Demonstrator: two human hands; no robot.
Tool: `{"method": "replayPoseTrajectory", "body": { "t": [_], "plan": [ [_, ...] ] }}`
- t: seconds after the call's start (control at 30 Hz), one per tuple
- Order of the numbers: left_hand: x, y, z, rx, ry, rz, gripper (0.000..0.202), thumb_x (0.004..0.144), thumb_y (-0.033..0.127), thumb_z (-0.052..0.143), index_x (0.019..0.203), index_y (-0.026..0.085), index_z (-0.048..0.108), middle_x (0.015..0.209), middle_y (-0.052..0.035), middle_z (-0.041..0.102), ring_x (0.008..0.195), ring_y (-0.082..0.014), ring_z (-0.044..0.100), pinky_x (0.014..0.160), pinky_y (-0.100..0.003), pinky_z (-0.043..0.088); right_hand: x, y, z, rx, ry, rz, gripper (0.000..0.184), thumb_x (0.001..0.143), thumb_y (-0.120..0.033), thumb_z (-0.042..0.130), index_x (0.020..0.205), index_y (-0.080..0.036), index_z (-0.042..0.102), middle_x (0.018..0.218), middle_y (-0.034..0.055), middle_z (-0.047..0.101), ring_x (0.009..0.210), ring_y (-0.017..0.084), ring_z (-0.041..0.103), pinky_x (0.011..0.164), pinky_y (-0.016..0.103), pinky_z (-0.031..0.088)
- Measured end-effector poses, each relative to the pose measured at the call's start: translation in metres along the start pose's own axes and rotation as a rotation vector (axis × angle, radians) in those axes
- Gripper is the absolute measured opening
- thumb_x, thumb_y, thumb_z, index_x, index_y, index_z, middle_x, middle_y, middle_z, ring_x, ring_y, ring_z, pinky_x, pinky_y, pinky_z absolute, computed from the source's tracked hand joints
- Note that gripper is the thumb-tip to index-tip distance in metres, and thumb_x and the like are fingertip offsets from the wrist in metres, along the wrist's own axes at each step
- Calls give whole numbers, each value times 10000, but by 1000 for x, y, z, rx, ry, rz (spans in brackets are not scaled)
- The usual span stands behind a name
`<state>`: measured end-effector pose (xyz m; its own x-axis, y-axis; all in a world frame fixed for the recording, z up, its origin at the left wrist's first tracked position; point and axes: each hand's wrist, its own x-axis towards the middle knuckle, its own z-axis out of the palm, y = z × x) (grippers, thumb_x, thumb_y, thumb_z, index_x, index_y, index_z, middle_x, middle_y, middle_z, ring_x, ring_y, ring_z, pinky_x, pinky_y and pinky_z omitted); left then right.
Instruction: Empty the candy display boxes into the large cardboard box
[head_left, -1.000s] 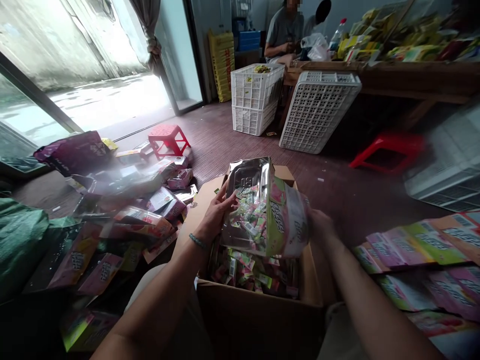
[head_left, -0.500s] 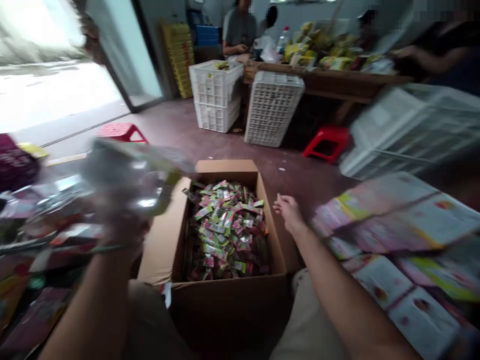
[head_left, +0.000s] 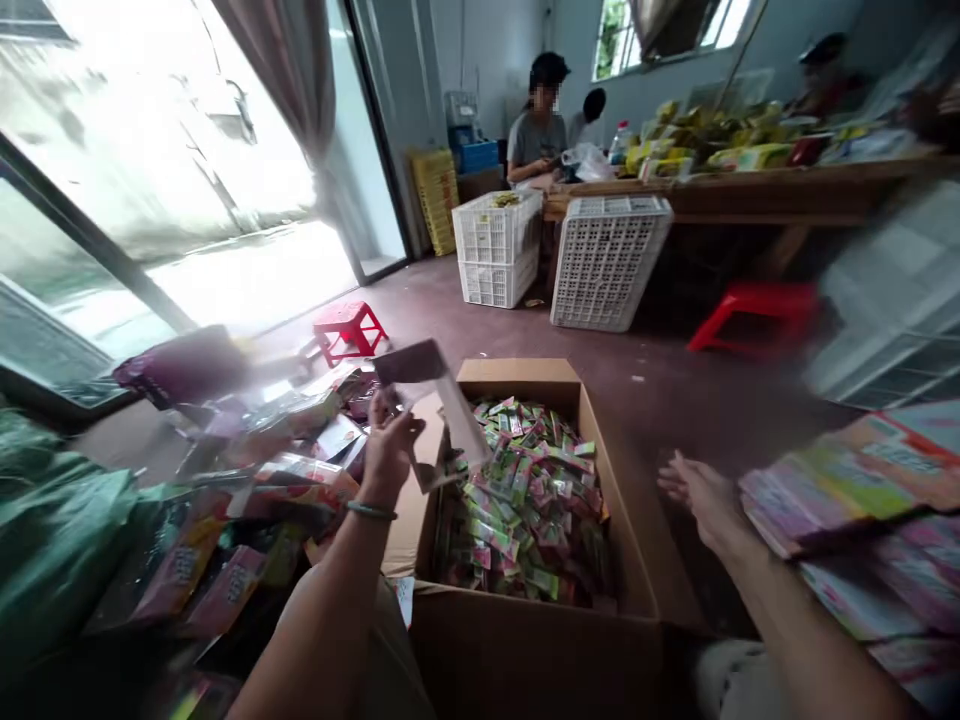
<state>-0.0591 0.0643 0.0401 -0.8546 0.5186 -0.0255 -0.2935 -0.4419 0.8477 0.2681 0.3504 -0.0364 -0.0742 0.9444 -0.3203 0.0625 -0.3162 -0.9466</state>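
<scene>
My left hand [head_left: 390,450] is closed on the side of a clear plastic box [head_left: 457,415], tilted over the left edge of a cardboard box [head_left: 409,540]. I see no packets inside the plastic box. The cardboard box stands between my knees, filled with small pink and green packets [head_left: 517,500]. To its right hovers my right hand [head_left: 701,495], fingers stretched out and slightly blurred, with nothing visible in them. It is nearest to a stack of pink and white printed packages [head_left: 847,490].
Shiny wrapped packs [head_left: 225,560] are heaped at my left, beside a green plastic sack [head_left: 67,540]. Ahead are a red stool [head_left: 349,330], another red stool [head_left: 757,310], and white crates [head_left: 611,265]. A person [head_left: 536,140] sits at a long wooden table [head_left: 750,200] piled with yellow packs.
The view has swung left and up. My left hand has brought the clear plastic box in toward the cardboard box. My right hand has moved away from the box's edge, and its fingers have opened.
</scene>
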Motion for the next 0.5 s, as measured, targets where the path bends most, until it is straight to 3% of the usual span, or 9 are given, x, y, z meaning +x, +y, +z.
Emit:
{"method": "replayPoseTrajectory", "body": {
  "t": [0.1,0.2,0.33,0.5],
  "plan": [
    [-6,-31,25,15,-4,12,1037,653,164,957,1540,338,450,846,83,687,694,-83,672,755,-213,569,4,10,0,-23,-65,-12,351,697,-467,871,710,-191,654,670,53,701,549,138,639,486,218,459],
    [-21,-45,49,1,-133,-47,979,649,200,973,1507,287,509,914,47,717,761,-100,695,742,-202,566,-2,17,-2,-36,-95,-21,352,666,-465,882,708,-181,678,658,53,703,566,147,653,520,232,484],
    [-39,-38,62,-17,-287,-133,815,721,237,955,1446,262,584,1017,3,736,812,-114,698,772,-220,587,-12,20,2,-48,-154,-4,324,673,-445,880,717,-173,708,679,53,721,593,148,665,538,227,486],
    [-49,-34,70,-95,-377,-208,573,723,268,963,1230,207,705,969,6,718,796,-112,678,786,-232,607,-18,20,15,-63,-218,37,309,736,-420,859,662,-187,669,644,26,695,586,140,655,565,227,508]
  ]
}}
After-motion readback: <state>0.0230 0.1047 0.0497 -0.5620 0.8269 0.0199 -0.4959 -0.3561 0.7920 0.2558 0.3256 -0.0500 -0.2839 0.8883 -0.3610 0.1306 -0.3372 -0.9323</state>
